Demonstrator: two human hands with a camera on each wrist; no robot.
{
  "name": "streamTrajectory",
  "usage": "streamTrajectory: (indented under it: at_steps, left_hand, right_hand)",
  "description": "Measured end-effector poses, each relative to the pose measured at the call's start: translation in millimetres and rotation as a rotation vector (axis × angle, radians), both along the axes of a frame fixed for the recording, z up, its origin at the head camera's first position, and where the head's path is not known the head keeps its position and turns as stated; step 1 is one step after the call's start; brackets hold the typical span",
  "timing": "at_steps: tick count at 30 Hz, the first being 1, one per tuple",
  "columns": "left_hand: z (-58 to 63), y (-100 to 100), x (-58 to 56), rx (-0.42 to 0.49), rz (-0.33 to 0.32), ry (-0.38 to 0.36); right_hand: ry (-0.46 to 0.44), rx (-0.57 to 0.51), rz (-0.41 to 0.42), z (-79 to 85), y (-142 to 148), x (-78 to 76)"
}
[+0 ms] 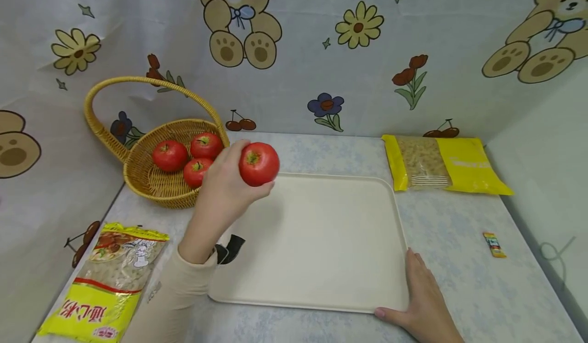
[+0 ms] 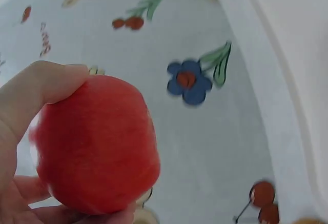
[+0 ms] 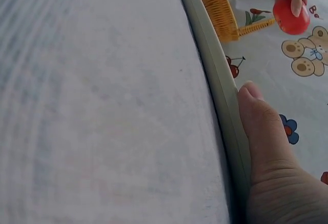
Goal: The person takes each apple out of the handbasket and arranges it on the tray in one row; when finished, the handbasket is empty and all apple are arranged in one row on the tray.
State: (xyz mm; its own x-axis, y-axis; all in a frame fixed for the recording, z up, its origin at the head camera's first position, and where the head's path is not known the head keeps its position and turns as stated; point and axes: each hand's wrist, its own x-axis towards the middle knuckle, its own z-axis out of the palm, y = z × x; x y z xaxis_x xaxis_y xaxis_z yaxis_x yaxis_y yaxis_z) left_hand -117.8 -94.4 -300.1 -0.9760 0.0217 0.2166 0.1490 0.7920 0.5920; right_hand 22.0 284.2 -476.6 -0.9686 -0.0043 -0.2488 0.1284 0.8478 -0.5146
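Note:
My left hand (image 1: 223,187) grips a red apple (image 1: 259,164), holding it up over the back left part of a white tray (image 1: 326,241). In the left wrist view the thumb lies on one side of the apple (image 2: 97,147), with fingers curled under the other. My right hand (image 1: 424,302) rests at the tray's front right corner, its fingers stretched along the right edge and its thumb at the front edge. Just left of the held apple, a wicker basket (image 1: 138,179) contains three more red apples (image 1: 170,155), one partly hidden behind my left hand.
At the front left lies a yellow bag of pasta (image 1: 107,282). Another yellow pasta bag (image 1: 447,164) lies at the back right, and a small bright packet (image 1: 494,245) lies on the right of the table (image 1: 464,282). A printed cloth (image 1: 294,52) hangs behind.

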Motion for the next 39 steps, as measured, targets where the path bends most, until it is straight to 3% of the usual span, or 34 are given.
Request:
streamTrajectory:
  at_steps: [14,18,22,26,33,39]
  left_hand:
    - [-33.8,81,-14.3,0.136,-0.2,0.027]
    - [-46.9,105,-15.7,0.165,-0.283,-0.088]
    - [-68.9,133,-18.7,0.173,-0.356,-0.239]
    - [-90.5,162,-18.9,0.141,-0.415,-0.303]
    - [-108.2,198,-17.8,0.048,-0.483,-0.26]
    - [-118.0,210,-19.5,0.005,-0.51,-0.237]
  right_hand:
    - [-0.003,0.007,0.014,0.7,0,0.2]
    - [-0.042,0.032,-0.008,2.1,-1,-2.5]
    - [-0.081,0.063,-0.023,1.0,-2,-4.4]
    - [-0.07,0.069,-0.018,-0.7,0,-2.7]
    - [-0.022,0.061,0.004,-0.5,1,-2.4]
    - [-0.014,0.057,0.004,1.1,1,-2.8]
